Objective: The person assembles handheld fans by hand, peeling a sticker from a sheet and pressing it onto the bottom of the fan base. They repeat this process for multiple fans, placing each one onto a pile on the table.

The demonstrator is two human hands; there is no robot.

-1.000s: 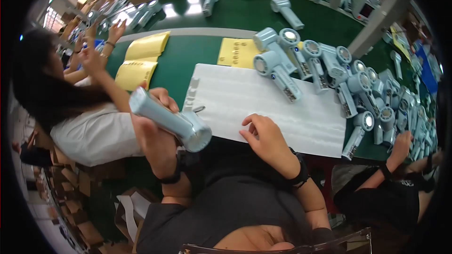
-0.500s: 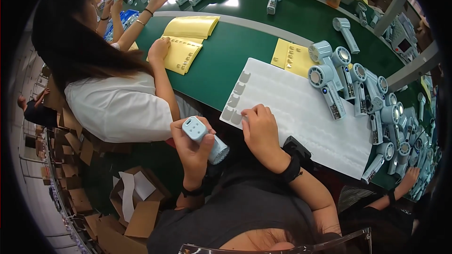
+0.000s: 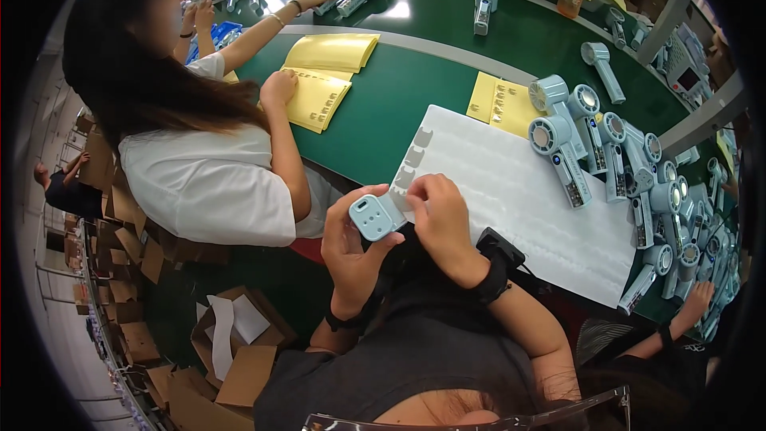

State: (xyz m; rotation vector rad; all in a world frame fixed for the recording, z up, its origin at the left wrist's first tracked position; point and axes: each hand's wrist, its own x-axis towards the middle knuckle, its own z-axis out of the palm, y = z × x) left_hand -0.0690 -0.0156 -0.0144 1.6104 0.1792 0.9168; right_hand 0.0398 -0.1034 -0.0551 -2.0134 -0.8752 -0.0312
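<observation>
My left hand [image 3: 351, 267] is wrapped round a light-blue handheld fan [image 3: 373, 218], its squarish base with a slot and small holes turned up toward me. The rest of the fan is mostly hidden. Close beside it, my right hand [image 3: 443, 223] pinches a small grey sticker [image 3: 405, 207] against or right at the fan's side; whether it is stuck on cannot be told. Both hands are over the near left edge of a white backing sheet [image 3: 511, 191], where several grey stickers [image 3: 414, 156] form a short row.
Several light-blue fans [image 3: 570, 179] are heaped on the sheet's right part and beyond. Yellow sticker sheets [image 3: 483, 100] lie on the green table [image 3: 383, 104]. A co-worker [image 3: 207, 175] sits at left, another's hand [image 3: 696, 303] is at right. An open carton [image 3: 239, 335] stands below left.
My left hand has brought the fan up and to the right, beside my right hand. The right hand has lifted a grey sticker off the sheet. The left co-worker has reached toward fans.
</observation>
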